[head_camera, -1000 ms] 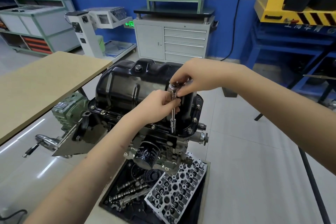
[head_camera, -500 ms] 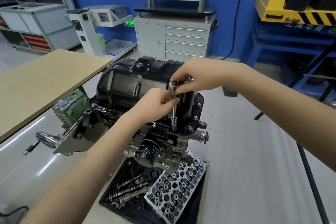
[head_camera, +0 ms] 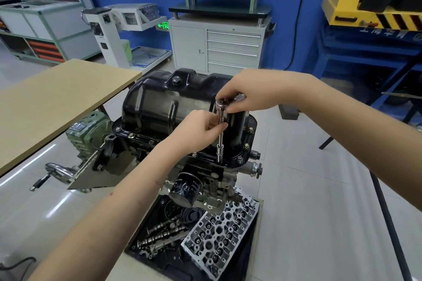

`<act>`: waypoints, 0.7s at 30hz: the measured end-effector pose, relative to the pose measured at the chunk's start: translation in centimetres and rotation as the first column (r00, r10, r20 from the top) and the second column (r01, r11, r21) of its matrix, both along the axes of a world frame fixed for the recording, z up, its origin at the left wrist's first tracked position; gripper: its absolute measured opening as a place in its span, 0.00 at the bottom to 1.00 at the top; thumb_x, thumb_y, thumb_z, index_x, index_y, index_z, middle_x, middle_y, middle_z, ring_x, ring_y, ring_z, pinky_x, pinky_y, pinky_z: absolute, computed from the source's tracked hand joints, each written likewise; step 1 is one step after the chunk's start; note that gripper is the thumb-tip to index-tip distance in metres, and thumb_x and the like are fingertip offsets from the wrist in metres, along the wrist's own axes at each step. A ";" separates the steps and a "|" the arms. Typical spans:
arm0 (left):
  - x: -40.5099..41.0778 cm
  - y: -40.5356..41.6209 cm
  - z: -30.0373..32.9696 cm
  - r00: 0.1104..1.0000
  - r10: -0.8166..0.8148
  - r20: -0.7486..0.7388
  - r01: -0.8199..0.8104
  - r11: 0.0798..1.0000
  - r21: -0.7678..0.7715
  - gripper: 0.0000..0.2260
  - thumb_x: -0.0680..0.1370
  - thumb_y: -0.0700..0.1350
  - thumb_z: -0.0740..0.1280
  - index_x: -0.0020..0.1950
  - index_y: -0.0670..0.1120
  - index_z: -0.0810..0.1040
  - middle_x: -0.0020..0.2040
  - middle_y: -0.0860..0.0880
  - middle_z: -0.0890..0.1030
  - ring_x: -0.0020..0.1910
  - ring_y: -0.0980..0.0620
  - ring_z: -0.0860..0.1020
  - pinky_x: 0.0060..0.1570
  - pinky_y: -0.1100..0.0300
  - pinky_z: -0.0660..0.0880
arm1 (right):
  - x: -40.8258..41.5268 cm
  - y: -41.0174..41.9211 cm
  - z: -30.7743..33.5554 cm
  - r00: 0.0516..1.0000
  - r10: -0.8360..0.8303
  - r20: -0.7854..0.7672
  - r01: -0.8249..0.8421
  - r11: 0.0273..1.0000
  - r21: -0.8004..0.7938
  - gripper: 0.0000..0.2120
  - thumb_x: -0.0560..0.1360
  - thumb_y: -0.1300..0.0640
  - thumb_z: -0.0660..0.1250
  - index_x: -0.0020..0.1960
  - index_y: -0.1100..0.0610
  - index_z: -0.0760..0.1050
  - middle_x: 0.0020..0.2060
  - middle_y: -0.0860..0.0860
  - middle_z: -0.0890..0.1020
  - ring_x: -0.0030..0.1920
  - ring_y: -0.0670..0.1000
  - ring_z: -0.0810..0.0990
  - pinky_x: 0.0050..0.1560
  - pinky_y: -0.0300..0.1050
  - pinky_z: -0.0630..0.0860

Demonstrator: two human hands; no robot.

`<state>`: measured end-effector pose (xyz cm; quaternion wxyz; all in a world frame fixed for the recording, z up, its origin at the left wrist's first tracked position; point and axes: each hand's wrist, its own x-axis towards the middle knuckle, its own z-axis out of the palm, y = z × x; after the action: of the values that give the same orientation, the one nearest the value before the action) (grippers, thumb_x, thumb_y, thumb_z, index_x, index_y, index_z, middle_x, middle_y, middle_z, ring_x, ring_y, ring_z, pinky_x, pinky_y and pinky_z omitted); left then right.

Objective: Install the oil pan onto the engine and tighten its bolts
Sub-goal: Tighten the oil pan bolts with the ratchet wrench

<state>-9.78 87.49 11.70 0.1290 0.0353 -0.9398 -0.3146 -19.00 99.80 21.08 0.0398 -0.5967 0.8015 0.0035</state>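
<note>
The black oil pan [head_camera: 159, 107] sits upside-up on the engine [head_camera: 205, 180], its flange lined with several bolts [head_camera: 246, 146]. A chrome ratchet with a long extension [head_camera: 220, 139] stands upright on a bolt at the pan's near right flange. My right hand [head_camera: 249, 91] grips the ratchet head [head_camera: 222, 104] from above. My left hand [head_camera: 201, 129] pinches the extension shaft just below the head. The socket tip meets the flange near the front edge; the bolt under it is hidden.
A black oil filter [head_camera: 186, 190] juts from the engine's front. Below it a black tray [head_camera: 249, 251] holds a cylinder head [head_camera: 219, 237] and camshafts [head_camera: 164, 232]. A wooden table [head_camera: 52, 102] stands at left, a grey drawer cabinet [head_camera: 219, 48] behind, a blue frame [head_camera: 365, 57] at right.
Both hands stay on the ratchet and extension at the same bolt. My right hand has turned slightly on the ratchet head; the view shifted a little.
</note>
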 end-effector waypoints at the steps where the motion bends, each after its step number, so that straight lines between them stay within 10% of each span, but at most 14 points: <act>1: 0.0 -0.1 0.0 1.000 -0.003 0.011 0.003 1.000 0.009 0.16 0.77 0.44 0.64 0.37 0.33 0.75 0.34 0.34 0.77 0.30 0.48 0.67 0.33 0.55 0.62 | 0.0 0.1 0.1 0.999 0.013 0.034 -0.013 1.000 -0.004 0.13 0.76 0.55 0.63 0.59 0.54 0.76 0.50 0.49 0.81 0.46 0.50 0.75 0.37 0.32 0.63; 10: -0.3 0.3 -0.5 0.999 0.041 -0.020 -0.040 0.999 0.036 0.18 0.75 0.47 0.67 0.28 0.41 0.70 0.25 0.43 0.72 0.27 0.48 0.67 0.28 0.64 0.61 | 0.6 -0.3 -0.7 0.980 -0.170 -0.100 0.164 0.984 -0.063 0.22 0.72 0.40 0.63 0.34 0.58 0.69 0.25 0.49 0.68 0.27 0.48 0.64 0.26 0.41 0.59; 18: -0.1 0.3 -0.1 0.997 -0.044 0.057 0.036 0.991 0.131 0.15 0.77 0.43 0.65 0.30 0.49 0.71 0.24 0.47 0.73 0.22 0.62 0.69 0.27 0.71 0.62 | 0.2 0.2 0.2 0.999 -0.009 0.034 0.009 1.000 -0.010 0.13 0.74 0.53 0.66 0.57 0.57 0.77 0.48 0.52 0.81 0.47 0.52 0.77 0.42 0.39 0.67; 21: -0.1 0.1 -0.2 0.999 -0.022 0.040 0.016 0.988 0.155 0.12 0.77 0.44 0.66 0.33 0.45 0.76 0.26 0.52 0.78 0.26 0.62 0.73 0.32 0.64 0.69 | 0.2 0.1 0.0 0.998 -0.064 -0.019 0.063 0.998 -0.023 0.15 0.73 0.47 0.66 0.51 0.59 0.78 0.36 0.50 0.78 0.33 0.47 0.73 0.30 0.40 0.65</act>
<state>-9.92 87.63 11.48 0.1035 0.0427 -0.9153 -0.3870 -18.83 99.92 21.09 0.0250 -0.5712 0.8204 -0.0010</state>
